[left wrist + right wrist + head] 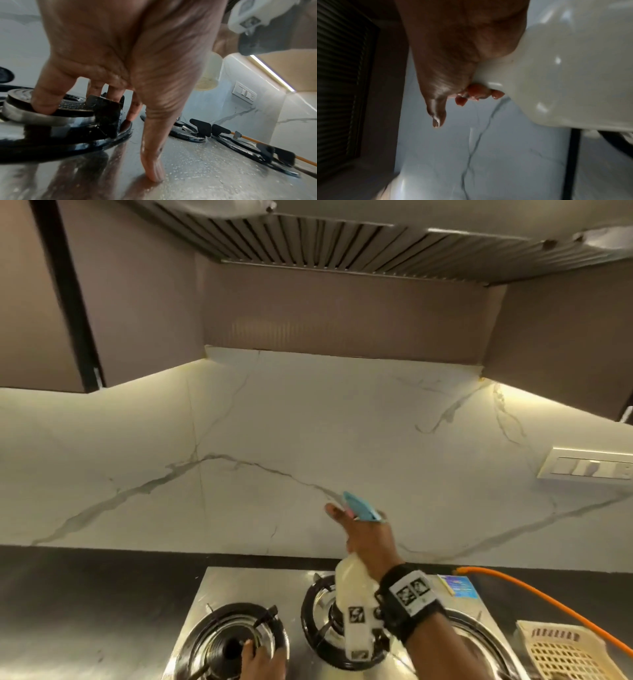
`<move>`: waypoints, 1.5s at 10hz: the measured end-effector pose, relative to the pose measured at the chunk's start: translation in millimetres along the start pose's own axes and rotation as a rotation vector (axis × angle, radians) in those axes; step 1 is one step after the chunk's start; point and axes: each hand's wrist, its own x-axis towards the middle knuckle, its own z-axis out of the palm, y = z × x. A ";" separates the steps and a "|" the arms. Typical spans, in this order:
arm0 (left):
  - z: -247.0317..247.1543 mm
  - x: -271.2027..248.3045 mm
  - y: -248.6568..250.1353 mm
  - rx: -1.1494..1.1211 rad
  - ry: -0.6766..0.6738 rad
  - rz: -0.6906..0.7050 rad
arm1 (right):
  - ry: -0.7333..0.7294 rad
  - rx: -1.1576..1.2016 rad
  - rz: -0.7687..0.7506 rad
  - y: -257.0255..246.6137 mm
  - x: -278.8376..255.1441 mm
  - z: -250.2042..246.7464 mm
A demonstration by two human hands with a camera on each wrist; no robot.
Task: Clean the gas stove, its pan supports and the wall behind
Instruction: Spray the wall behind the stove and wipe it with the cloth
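Observation:
My right hand (366, 537) grips a white spray bottle (349, 580) by the neck. Its blue trigger head (359, 505) is raised in front of the white marble wall (274, 422). In the right wrist view my fingers (477, 93) curl round the bottle (556, 81). The steel gas stove (219, 583) lies below. My left hand (260, 659) rests on the left burner (233, 648). In the left wrist view its fingers (44, 102) touch the burner cap beside a black pan support (106, 108), and the thumb (152, 162) presses the wet stove top (197, 162).
A second black pan support (315, 628) sits under the bottle. An orange gas hose (534, 601) runs off to the right past a cream plastic basket (565, 652). A switch panel (589, 467) is on the wall at right. The hood (342, 244) hangs overhead.

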 end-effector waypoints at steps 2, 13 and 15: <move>-9.7 13.7 116.5 -0.115 0.390 0.213 | -0.128 0.042 0.170 35.3 -18.0 81.6; 18.2 -33.7 120.5 -0.058 0.196 0.097 | -0.044 0.050 0.619 90.4 -43.1 28.2; -2.0 -55.3 141.2 -0.227 0.172 -0.004 | 0.189 0.211 0.553 92.6 -25.1 -91.9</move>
